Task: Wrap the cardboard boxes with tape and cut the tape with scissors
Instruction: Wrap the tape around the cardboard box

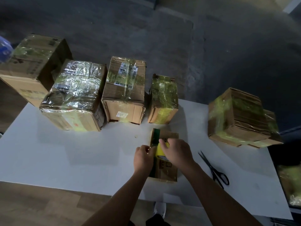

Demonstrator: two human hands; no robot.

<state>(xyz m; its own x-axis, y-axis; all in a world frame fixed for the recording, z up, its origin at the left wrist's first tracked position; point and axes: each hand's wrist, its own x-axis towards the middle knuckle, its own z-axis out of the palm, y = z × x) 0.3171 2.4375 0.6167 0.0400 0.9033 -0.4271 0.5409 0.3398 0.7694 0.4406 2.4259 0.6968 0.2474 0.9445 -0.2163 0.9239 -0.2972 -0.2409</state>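
A small flat cardboard box (167, 170) lies on the white table (81, 152) near its front edge, with a dark green strip along its left side. My right hand (177, 152) grips a yellow tape roll (160, 152) on top of the box. My left hand (143, 156) pinches the tape's loose end at the box's left edge, right next to the roll. Black scissors (213, 168) lie shut on the table to the right of the box, apart from both hands.
Several taped cardboard boxes stand along the table's far side: a film-wrapped one (75, 95), a labelled one (125, 90), a narrow one (162, 100) and a wide one (241, 118) at right. A large box (32, 62) sits far left.
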